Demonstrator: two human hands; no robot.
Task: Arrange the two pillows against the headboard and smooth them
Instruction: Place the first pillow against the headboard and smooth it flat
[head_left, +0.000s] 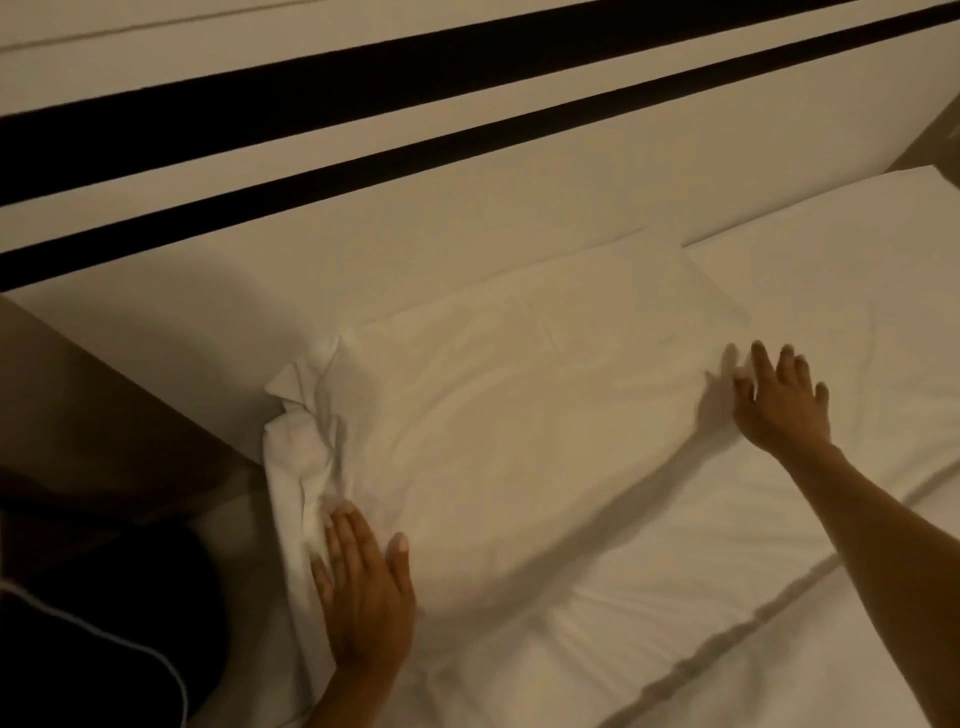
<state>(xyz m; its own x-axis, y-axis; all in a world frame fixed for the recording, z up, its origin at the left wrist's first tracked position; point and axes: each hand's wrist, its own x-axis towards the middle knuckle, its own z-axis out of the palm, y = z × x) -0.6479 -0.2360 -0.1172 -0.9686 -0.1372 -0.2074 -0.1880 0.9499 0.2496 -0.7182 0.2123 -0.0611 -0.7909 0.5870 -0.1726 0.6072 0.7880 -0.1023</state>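
A white pillow (519, 415) lies flat along the pale headboard (363, 228), its loose case end bunched at the left. A second white pillow (841, 270) lies to its right, also against the headboard, with the two ends meeting. My left hand (363, 587) rests flat and open on the near left corner of the first pillow. Over that pillow's right end my right hand (779, 400) is spread open, fingers apart, touching or just above the fabric. Neither hand grips anything.
The white bedsheet (675, 623) with creases runs along the front. The headboard carries two dark horizontal stripes (311, 104). At the left a brown surface (78, 415) and a dark object with a thin white cable (104, 623) sit beside the bed.
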